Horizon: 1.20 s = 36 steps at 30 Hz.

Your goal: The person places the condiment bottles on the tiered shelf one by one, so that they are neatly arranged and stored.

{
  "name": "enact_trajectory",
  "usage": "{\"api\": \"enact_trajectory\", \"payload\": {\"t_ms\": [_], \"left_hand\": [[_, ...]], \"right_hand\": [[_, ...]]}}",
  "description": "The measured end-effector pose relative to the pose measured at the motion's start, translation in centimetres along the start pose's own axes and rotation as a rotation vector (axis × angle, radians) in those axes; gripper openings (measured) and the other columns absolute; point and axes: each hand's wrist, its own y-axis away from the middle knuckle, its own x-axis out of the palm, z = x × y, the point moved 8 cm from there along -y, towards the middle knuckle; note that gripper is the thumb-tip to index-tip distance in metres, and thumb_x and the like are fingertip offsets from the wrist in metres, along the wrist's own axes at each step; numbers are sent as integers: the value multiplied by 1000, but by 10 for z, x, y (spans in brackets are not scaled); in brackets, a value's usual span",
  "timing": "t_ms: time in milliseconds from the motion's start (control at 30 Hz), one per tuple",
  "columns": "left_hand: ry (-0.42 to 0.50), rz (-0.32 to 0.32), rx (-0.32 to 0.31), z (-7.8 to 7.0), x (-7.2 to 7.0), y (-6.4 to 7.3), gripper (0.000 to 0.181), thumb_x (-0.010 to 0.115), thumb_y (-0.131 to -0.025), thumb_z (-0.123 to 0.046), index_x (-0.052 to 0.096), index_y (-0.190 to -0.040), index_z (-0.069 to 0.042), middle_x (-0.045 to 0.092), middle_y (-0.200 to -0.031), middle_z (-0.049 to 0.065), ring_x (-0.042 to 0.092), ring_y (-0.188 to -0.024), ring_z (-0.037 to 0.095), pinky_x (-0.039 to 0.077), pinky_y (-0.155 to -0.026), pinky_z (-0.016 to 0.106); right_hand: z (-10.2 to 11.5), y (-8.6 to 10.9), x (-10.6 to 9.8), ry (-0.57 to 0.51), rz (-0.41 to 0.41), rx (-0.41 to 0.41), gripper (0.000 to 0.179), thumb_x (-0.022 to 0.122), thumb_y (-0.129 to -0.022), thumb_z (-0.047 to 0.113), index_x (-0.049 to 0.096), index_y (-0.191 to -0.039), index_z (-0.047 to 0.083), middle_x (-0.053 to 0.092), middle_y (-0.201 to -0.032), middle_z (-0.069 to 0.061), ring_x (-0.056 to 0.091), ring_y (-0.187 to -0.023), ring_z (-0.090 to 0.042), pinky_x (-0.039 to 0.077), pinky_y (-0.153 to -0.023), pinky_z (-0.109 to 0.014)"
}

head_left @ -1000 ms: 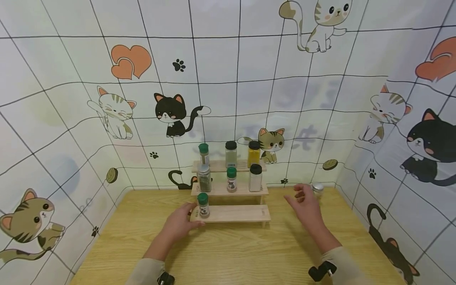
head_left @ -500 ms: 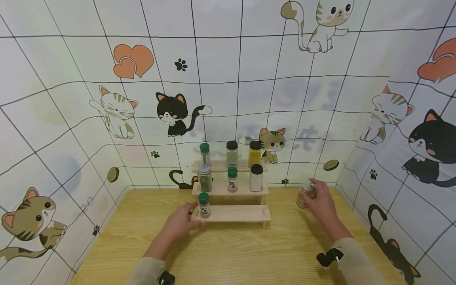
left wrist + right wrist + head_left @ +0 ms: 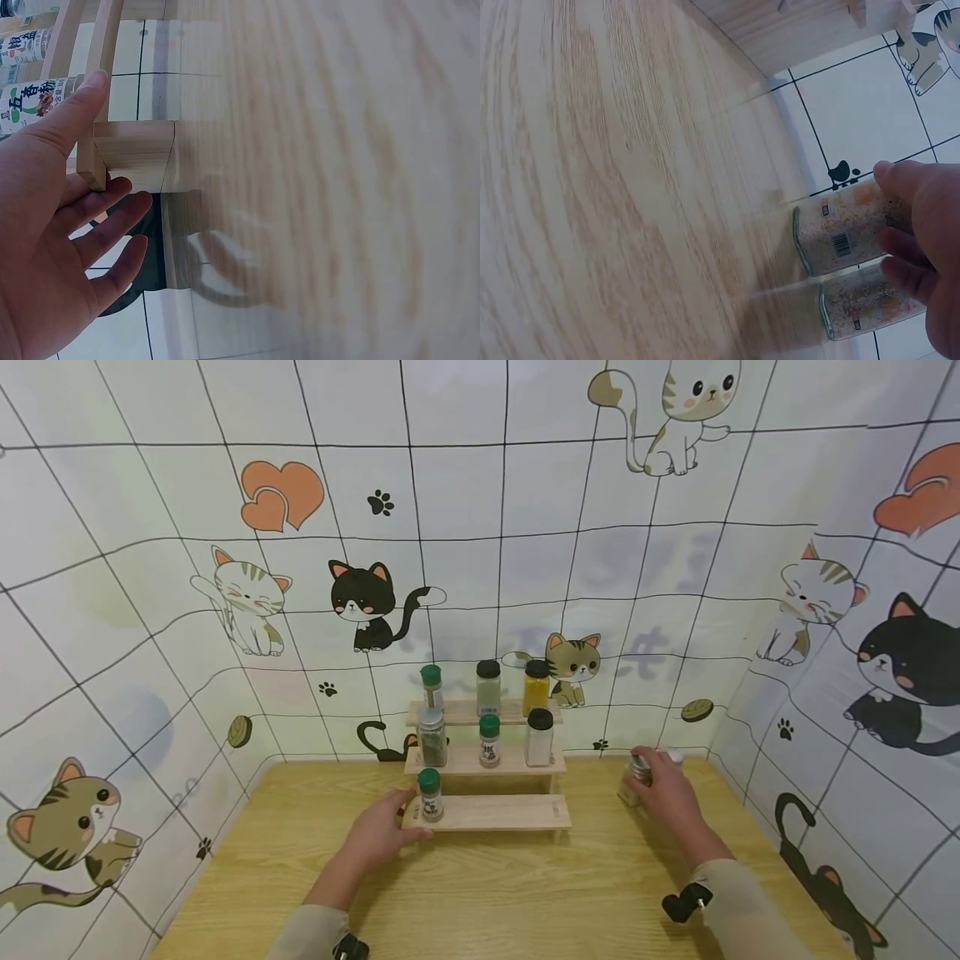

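Observation:
My left hand (image 3: pixel 378 828) holds the left end of a three-tier wooden spice rack (image 3: pixel 498 812). In the left wrist view, the thumb lies on top of the lowest shelf's end and the other fingers are around its underside. A green-capped spice jar (image 3: pixel 430 795) stands on that shelf beside the hand. Off to the rack's right, my right hand (image 3: pixel 670 789) grips a clear jar (image 3: pixel 847 229) of grainy seasoning between thumb and fingers, partly covering its top. Close beside it is a similar jar (image 3: pixel 866 304), its pale lid (image 3: pixel 675 757) showing behind the hand.
On the middle shelf stand a silver-capped jar (image 3: pixel 432 739), a green-capped jar (image 3: pixel 489 742) and a black-capped jar (image 3: pixel 539 739). The top shelf also bears three jars, one of them yellow (image 3: pixel 536 687). A cat-patterned tiled wall covering (image 3: pixel 465 568) encloses the wooden table (image 3: pixel 480 893).
My right hand has moved right to the seasoning jars and taken hold of one, then shifted slightly left with it. The left hand has stayed on the rack.

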Motion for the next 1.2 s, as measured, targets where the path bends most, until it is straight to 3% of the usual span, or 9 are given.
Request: {"api": "enact_trajectory", "payload": {"t_ms": [133, 233, 333, 433, 533, 667, 833, 933, 1200], "left_hand": [[-8, -5, -4, 1, 0, -1, 92, 94, -87, -52, 59, -157, -5, 69, -144, 9, 70, -120, 29, 58, -102, 55], [-11, -2, 6, 0, 1, -1, 91, 94, -87, -53, 59, -157, -5, 69, -144, 10, 70, -120, 29, 58, -102, 55], [-2, 4, 15, -2, 2, 0, 92, 94, -87, -53, 60, -157, -4, 69, -143, 11, 70, -120, 30, 58, -102, 56], [5, 7, 15, -2, 3, 0, 91, 94, -87, -52, 60, -157, -4, 69, -144, 11, 71, -120, 30, 58, -102, 56], [6, 2, 8, -2, 2, 1, 90, 95, -87, -52, 61, -156, -6, 69, -144, 10, 71, -120, 29, 59, -101, 55], [4, -4, 6, -3, 0, 1, 88, 95, -87, -51, 61, -155, -6, 69, -144, 10, 71, -119, 29, 59, -99, 55], [15, -4, 12, -6, -2, 2, 88, 95, -87, -49, 61, -155, -5, 69, -144, 11, 71, -119, 30, 59, -99, 56], [12, -7, 14, -6, -2, 2, 88, 95, -87, -49, 62, -155, -5, 69, -143, 10, 71, -119, 30, 59, -100, 56], [8, -11, 25, -7, -2, 2, 86, 97, -86, -46, 63, -153, -4, 70, -142, 11, 72, -117, 30, 59, -98, 56]], "right_hand": [[4, 2, 0, -33, 9, -24, 56, 80, -104, 17, 55, -153, 6, 64, -140, -34, 67, -120, -52, 57, -93, -67], [6, 7, 0, -91, 3, -55, 53, 80, -104, 15, 59, -151, 5, 68, -133, -30, 71, -104, -41, 59, -82, -53], [10, 15, 0, -170, 0, -92, 51, 82, -103, 13, 63, -149, 4, 69, -124, -22, 64, -88, -26, 53, -70, -36], [19, 22, -2, -233, -12, -149, 52, 84, -101, 12, 65, -148, 4, 68, -120, -15, 55, -83, -17, 48, -66, -29], [37, 25, -7, -243, -47, -240, 53, 87, -98, 11, 67, -146, 3, 70, -126, -12, 58, -94, -18, 52, -74, -32], [63, 28, -13, -214, -86, -368, 53, 90, -93, 8, 71, -142, 2, 73, -134, -15, 65, -117, -30, 57, -92, -50], [84, 32, -12, -298, -10, -362, 50, 86, -98, 9, 69, -145, 6, 70, -141, -17, 65, -126, -33, 57, -103, -63], [94, 35, -9, -382, 47, -321, 49, 83, -101, 11, 67, -147, 8, 67, -140, -15, 64, -124, -24, 60, -101, -59], [128, 40, 0, -527, 145, -336, 49, 81, -103, 10, 66, -149, 6, 66, -138, -13, 66, -119, -18, 62, -98, -35]]}}
